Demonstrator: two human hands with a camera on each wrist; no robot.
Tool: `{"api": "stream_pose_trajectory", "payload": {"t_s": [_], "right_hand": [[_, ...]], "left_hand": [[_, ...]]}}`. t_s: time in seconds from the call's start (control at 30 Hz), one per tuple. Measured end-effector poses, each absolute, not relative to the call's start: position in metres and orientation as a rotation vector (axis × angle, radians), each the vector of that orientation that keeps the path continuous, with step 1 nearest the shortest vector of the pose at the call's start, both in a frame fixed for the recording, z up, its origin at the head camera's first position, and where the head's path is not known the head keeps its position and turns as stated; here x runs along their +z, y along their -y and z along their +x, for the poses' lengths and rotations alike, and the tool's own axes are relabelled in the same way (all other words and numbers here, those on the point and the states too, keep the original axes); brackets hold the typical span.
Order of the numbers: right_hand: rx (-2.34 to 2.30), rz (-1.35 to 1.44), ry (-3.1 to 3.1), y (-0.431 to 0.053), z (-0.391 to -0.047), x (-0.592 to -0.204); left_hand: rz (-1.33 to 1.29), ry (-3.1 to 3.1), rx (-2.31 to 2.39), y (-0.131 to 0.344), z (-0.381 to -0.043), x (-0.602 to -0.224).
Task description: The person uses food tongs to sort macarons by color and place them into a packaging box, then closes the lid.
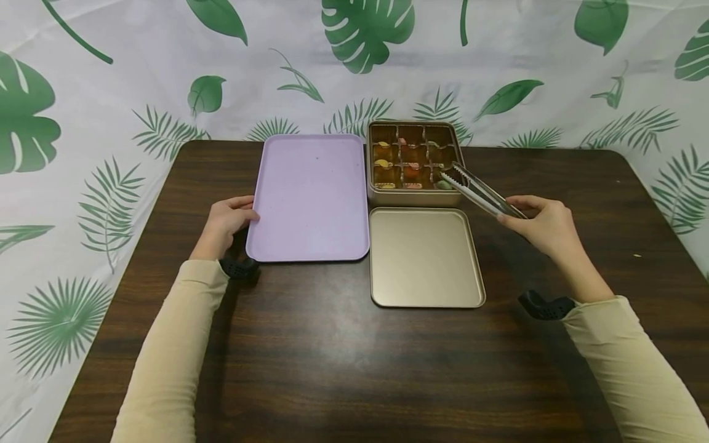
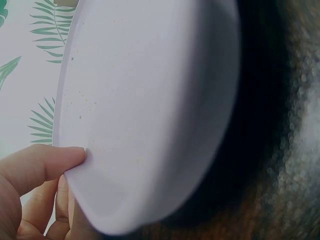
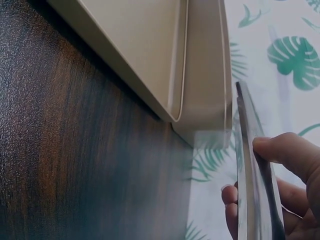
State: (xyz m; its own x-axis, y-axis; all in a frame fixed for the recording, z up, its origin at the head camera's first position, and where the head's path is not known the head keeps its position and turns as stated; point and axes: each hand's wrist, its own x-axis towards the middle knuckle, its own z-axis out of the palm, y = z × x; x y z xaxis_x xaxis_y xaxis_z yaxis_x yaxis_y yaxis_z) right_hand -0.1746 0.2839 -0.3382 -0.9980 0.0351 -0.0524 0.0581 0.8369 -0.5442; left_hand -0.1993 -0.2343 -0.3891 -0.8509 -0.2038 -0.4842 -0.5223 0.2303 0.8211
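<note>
My left hand (image 1: 226, 223) pinches the left edge of a lilac tray (image 1: 312, 197), thumb on top and fingers beneath, as the left wrist view shows. In my right hand (image 1: 545, 224) is a pair of metal tongs (image 1: 482, 192), gripped near the rear end. The tongs' tips, spread apart, hover over the front right corner of a gold square tin (image 1: 415, 197). A clear divider in the tin forms several compartments with small yellow, red and green pieces (image 1: 411, 167), too small to identify. From the right wrist view the tin's contents are hidden.
A gold lid-like square tray (image 1: 426, 258) lies directly in front of the tin, beside the lilac tray's right edge. Everything stands on a dark wood table (image 1: 332, 363). A leaf-patterned white cloth (image 1: 277, 55) hangs behind the table. A tiny pale scrap (image 1: 637, 255) lies at the right.
</note>
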Motion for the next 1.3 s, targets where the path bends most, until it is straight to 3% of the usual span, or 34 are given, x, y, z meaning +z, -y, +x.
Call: {"api": "stream_pose_trajectory", "payload": {"t_s": [1.3], "right_hand": [[-0.804, 0.267, -2.988, -0.316, -0.203, -0.359]], "left_hand": [[-0.664, -2.238, 1.647, 0.234, -0.197, -0.386]]}}
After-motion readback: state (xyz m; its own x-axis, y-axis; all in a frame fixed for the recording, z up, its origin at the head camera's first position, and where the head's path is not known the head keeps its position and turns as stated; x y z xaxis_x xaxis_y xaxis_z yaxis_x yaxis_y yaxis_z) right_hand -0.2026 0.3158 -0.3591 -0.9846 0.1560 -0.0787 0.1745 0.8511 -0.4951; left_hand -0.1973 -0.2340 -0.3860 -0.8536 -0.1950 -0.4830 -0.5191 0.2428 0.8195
